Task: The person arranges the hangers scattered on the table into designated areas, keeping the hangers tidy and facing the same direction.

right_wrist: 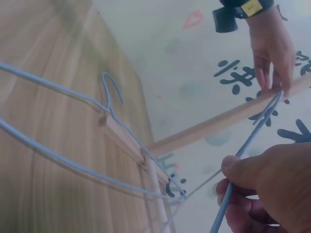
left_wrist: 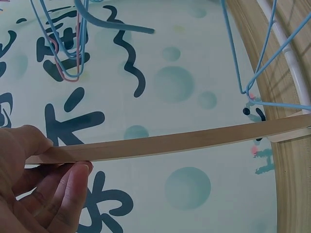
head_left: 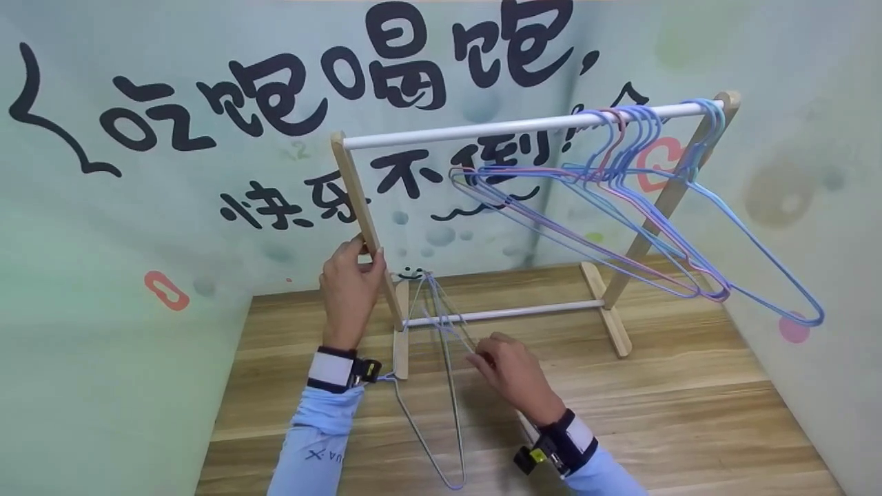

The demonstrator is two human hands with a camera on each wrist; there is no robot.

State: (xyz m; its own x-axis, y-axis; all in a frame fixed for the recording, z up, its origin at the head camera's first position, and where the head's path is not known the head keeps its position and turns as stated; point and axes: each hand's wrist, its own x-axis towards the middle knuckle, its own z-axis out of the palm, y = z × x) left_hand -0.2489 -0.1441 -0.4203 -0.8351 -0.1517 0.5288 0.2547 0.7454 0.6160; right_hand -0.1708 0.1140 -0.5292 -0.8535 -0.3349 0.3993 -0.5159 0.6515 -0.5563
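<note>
My left hand [head_left: 351,286] grips the left wooden post [head_left: 358,200] of a clothes rack, thumb on one side and fingers on the other; the left wrist view shows the post [left_wrist: 184,141] in that hold. Low in front of the rack, my right hand [head_left: 513,372] pinches the wire of a blue hanger [right_wrist: 245,145] between thumb and fingers. Another blue wire hanger [head_left: 420,439] is by the rack's left foot, its hook [right_wrist: 112,86] near the foot in the right wrist view. Where these two hangers overlap, their wires are hard to tell apart.
Several blue hangers and a pink one [head_left: 689,265] hang from the right part of the white top rail [head_left: 468,129]. A white lower bar [head_left: 530,311] joins the wooden feet. The rack stands on a wood-grain tabletop [head_left: 661,420], before a wall [head_left: 172,227] with black lettering.
</note>
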